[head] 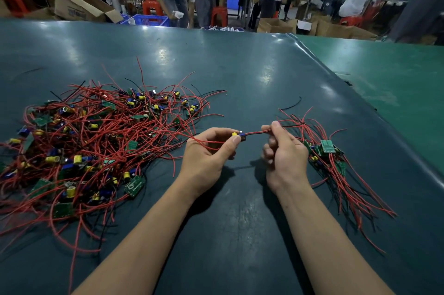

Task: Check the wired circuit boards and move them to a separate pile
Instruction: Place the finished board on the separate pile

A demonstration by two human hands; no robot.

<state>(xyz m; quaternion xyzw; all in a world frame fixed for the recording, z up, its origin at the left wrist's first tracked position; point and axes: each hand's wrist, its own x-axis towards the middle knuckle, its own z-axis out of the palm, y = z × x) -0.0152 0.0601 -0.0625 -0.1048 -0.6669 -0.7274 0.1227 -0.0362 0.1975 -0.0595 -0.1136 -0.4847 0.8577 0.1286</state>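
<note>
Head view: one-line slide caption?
Left hand and right hand hold one wired board between big pile and small pile.

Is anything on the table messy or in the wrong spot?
Yes, a little. One black wire lies alone on the table, apart from both piles. The big pile on the left is a tangle, with red wires straying out. The small pile on the right lies neater. Nothing looks broken.

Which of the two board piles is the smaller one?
The right-hand pile, beside the right hand: a few boards with trailing red wires. The left-hand pile is a far wider tangle.
</note>
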